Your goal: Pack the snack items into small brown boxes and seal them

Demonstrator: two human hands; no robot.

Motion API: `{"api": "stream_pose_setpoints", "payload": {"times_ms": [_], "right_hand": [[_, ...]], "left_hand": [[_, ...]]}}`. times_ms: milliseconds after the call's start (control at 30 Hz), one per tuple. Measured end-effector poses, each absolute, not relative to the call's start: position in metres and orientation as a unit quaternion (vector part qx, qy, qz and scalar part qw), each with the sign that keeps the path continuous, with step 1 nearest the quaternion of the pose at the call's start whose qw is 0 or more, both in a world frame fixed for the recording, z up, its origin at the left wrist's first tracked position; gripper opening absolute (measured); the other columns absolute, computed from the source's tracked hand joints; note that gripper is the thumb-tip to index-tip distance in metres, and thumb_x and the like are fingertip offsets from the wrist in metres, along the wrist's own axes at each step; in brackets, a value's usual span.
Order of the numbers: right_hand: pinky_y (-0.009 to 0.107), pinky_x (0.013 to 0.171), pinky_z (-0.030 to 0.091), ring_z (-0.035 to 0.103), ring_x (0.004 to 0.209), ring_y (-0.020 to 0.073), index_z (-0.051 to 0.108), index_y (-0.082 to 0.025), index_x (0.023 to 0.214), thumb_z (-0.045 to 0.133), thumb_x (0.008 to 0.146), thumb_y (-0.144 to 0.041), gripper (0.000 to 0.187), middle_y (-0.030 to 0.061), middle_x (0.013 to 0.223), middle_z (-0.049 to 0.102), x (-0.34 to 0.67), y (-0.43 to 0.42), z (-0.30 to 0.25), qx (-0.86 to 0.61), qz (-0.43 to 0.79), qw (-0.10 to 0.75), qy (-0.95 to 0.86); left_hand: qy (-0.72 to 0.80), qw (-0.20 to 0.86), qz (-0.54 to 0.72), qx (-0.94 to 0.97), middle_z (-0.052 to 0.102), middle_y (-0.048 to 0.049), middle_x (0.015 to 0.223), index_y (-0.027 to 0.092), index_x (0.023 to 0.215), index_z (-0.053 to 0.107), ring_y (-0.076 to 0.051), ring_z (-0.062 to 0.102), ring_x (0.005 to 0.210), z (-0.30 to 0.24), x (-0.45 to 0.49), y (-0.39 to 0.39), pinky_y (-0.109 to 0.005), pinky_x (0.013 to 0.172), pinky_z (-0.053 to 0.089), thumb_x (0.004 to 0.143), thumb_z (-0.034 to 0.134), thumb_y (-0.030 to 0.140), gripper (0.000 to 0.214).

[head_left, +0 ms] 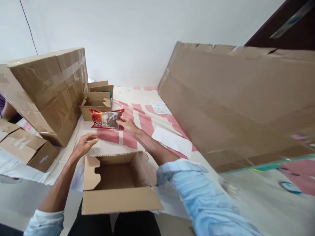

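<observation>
Right hand [128, 126] extended forward, pinching red packet [105, 119]

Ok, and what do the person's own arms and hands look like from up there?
The left hand and right hand are bare: no gloves, and no watch shows. The left sleeve and right sleeve are light blue and worn up. The right one is wrinkled, with a turned-back cuff; only the left one's end is in view.

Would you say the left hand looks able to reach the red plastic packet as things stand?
Probably yes: the left hand looks empty, and nothing visible stands between it and the packet, held in the right hand.
</observation>
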State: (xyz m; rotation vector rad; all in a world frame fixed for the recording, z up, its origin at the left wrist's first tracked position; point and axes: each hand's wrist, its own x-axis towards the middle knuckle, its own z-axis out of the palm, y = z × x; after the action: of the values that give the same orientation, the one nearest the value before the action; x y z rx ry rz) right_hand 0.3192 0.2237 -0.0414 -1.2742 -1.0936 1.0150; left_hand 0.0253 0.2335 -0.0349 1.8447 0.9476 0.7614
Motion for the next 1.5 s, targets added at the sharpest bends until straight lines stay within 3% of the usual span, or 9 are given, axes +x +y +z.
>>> {"api": "stream_pose_setpoints", "payload": {"times_ms": [233,367,467,633,800,933,1067,1333,1500], "right_hand": [[0.054,0.112,0.055,0.071,0.124,0.0350,0.076,-0.015,0.122,0.088,0.078,-0.042,0.053,0.0196,0.128,0.076,0.329,0.225,-0.061,-0.621,0.390,0.508,-0.451],[0.050,0.099,0.063,0.076,0.110,0.0309,0.078,-0.020,0.121,0.079,0.089,-0.060,0.052,0.0160,0.127,0.078,0.348,0.137,-0.045,-0.597,0.453,0.472,-0.465],[0.049,0.104,0.061,0.074,0.120,0.0325,0.080,-0.023,0.124,0.072,0.092,-0.073,0.060,0.0155,0.131,0.077,0.355,0.065,-0.022,-0.581,0.469,0.466,-0.475],[0.050,0.111,0.057,0.068,0.134,0.0379,0.078,-0.031,0.133,0.077,0.074,-0.088,0.082,0.0135,0.139,0.075,0.344,0.007,-0.002,-0.551,0.460,0.452,-0.529],[0.044,0.101,0.058,0.072,0.118,0.0345,0.084,-0.031,0.114,0.075,0.087,-0.068,0.047,0.0069,0.117,0.081,0.316,0.012,0.002,-0.594,0.402,0.453,-0.529],[0.034,0.078,0.056,0.070,0.089,0.0251,0.081,-0.027,0.101,0.071,0.090,-0.056,0.033,0.0033,0.094,0.077,0.301,0.026,0.002,-0.586,0.386,0.523,-0.484],[0.029,0.060,0.045,0.056,0.067,0.0172,0.074,-0.023,0.089,0.072,0.087,-0.055,0.032,0.0002,0.077,0.068,0.295,0.060,-0.002,-0.568,0.388,0.577,-0.440],[0.030,0.061,0.043,0.055,0.067,0.0173,0.072,-0.021,0.081,0.072,0.079,-0.067,0.046,0.0041,0.077,0.070,0.295,0.146,-0.005,-0.519,0.359,0.632,-0.449],[0.032,0.068,0.047,0.059,0.076,0.0197,0.068,-0.023,0.082,0.069,0.084,-0.073,0.049,0.0068,0.093,0.075,0.305,0.147,-0.007,-0.506,0.324,0.668,-0.439]], "left_hand": [[0.379,0.340,0.238,0.827,0.082,-0.0101,0.103,0.019,0.130,0.076,-0.027,0.077,0.092,-0.072,0.098,0.309,-0.039,0.087,0.062,0.082,0.075,0.027,0.049],[0.383,0.327,0.220,0.835,0.082,-0.0088,0.098,0.019,0.139,0.072,-0.028,0.076,0.093,-0.085,0.110,0.330,-0.041,0.090,0.060,0.081,0.073,0.022,0.058],[0.388,0.324,0.214,0.836,0.082,-0.0089,0.099,0.018,0.146,0.069,-0.030,0.075,0.098,-0.085,0.113,0.340,-0.043,0.096,0.059,0.082,0.069,0.019,0.064],[0.375,0.321,0.204,0.845,0.080,-0.0121,0.115,0.016,0.150,0.065,-0.028,0.074,0.102,-0.066,0.098,0.327,-0.042,0.100,0.058,0.080,0.068,0.020,0.070],[0.361,0.355,0.211,0.836,0.078,-0.0117,0.125,0.022,0.141,0.071,-0.026,0.074,0.104,-0.034,0.024,0.247,-0.038,0.090,0.061,0.087,0.067,0.039,0.057],[0.446,0.369,0.214,0.787,0.081,-0.0097,0.114,0.024,0.114,0.081,-0.027,0.075,0.095,-0.024,-0.054,0.165,-0.035,0.079,0.062,0.088,0.066,0.051,0.041],[0.560,0.328,0.262,0.714,0.083,-0.0091,0.098,0.023,0.106,0.081,-0.025,0.073,0.075,-0.028,-0.106,0.113,-0.035,0.066,0.060,0.081,0.070,0.056,0.043],[0.552,0.298,0.219,0.748,0.077,-0.0045,0.078,0.023,0.077,0.074,-0.021,0.067,0.063,-0.016,-0.059,0.091,-0.030,0.058,0.049,0.086,0.057,0.045,0.029],[0.557,0.312,0.206,0.742,0.075,-0.0044,0.082,0.023,0.093,0.073,-0.019,0.062,0.058,-0.018,-0.042,0.093,-0.031,0.057,0.048,0.086,0.058,0.048,0.030]]}}
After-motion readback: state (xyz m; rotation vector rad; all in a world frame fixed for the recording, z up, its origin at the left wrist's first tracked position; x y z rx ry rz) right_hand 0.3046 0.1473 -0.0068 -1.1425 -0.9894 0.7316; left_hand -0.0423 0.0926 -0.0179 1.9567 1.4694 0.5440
